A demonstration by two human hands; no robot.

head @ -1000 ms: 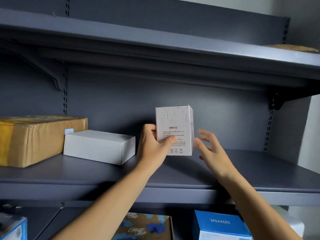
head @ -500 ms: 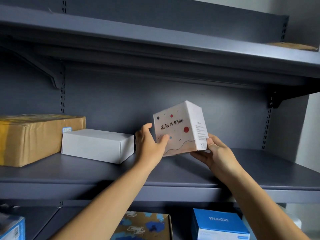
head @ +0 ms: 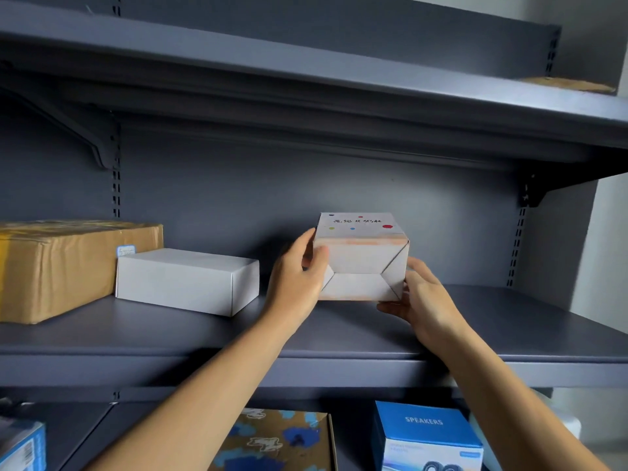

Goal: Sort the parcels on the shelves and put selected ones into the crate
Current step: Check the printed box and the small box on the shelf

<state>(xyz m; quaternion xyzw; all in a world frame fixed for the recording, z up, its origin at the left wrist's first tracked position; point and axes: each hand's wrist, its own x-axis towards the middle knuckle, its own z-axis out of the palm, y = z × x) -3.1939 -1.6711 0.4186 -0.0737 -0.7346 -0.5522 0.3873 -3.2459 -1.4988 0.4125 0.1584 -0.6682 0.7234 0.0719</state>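
In the head view, the person is holding a small white box (head: 362, 263) in both hands over the middle shelf (head: 170, 338), right of centre. The box is lying on its side: the folded end flaps are facing the camera, and the face with coloured dots and handwriting is pointing up. The left hand (head: 299, 283) is gripping the box's left side, with the thumb pressing on the front face near the upper corner and the fingers wrapping out of sight behind. The right hand (head: 424, 300) is clasping the lower right corner, with the thumb lying along the right edge and the fingers curling underneath. It is hard to tell whether the box is resting on the shelf or hanging just above it.

A plain white carton (head: 183, 280) is sitting to the left, apart from the left hand, and a taped brown parcel (head: 68, 266) is standing just beside it. On the shelf below, a blue speaker box (head: 424, 433) and a patterned brown box (head: 282, 440) are showing. No crate is in view.

The step in hand looks like checking this box, turning it to read its faces. The next move is probably calling for a decision: either setting it flat on the shelf, or keeping both hands firm and carrying it to the crate, wherever that is standing.
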